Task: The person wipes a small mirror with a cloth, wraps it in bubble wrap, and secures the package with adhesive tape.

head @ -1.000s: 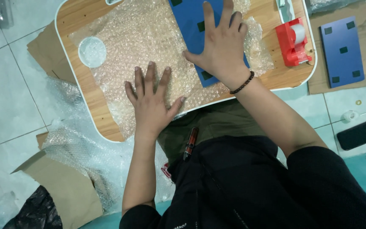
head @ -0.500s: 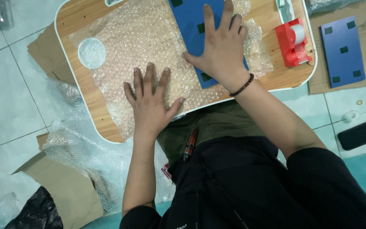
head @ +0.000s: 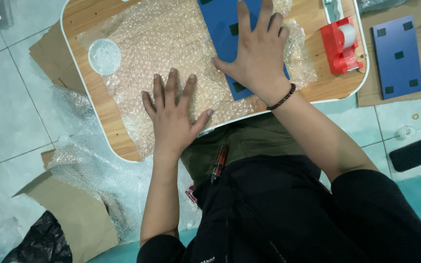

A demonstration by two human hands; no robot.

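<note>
Your left hand (head: 171, 114) lies flat, fingers spread, pressing the bubble wrap sheet (head: 162, 53) onto the wooden lap table (head: 98, 109); it grips nothing. Your right hand (head: 257, 56) is also splayed open, palm down on the blue board (head: 220, 29), which sits on the wrap at its right side. The wrap is laid out and the board placed on it, but nothing is folded over yet and no tape is applied. The red tape dispenser (head: 342, 46) stands right of the board, untouched. A second blue board (head: 398, 56) lies off the table, further right.
</note>
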